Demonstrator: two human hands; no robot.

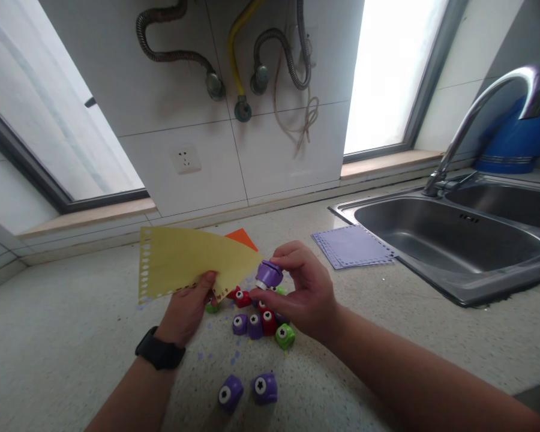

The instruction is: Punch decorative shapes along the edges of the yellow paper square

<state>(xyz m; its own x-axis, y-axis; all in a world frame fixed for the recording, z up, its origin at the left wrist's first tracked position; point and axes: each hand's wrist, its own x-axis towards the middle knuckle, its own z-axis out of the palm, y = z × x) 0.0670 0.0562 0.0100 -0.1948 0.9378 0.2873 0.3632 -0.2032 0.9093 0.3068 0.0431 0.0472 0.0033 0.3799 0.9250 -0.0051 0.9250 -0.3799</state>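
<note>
My left hand (188,307), with a black watch on the wrist, grips a yellow paper sheet (184,262) whose edges carry punched holes. It holds the sheet up above the counter. My right hand (302,288) pinches a small purple craft punch (269,274) right at the sheet's right corner. Below both hands lies a cluster of small punches (261,321) in purple, red and green. Two more purple punches (247,390) sit nearer to me on the speckled counter (72,336).
An orange sheet (242,238) lies behind the yellow one. A stack of lilac punched sheets (353,245) rests beside the steel sink (454,240), which has a curved tap (481,108). A wall socket (185,158) and hoses (234,54) are on the tiled wall. Paper bits dot the counter.
</note>
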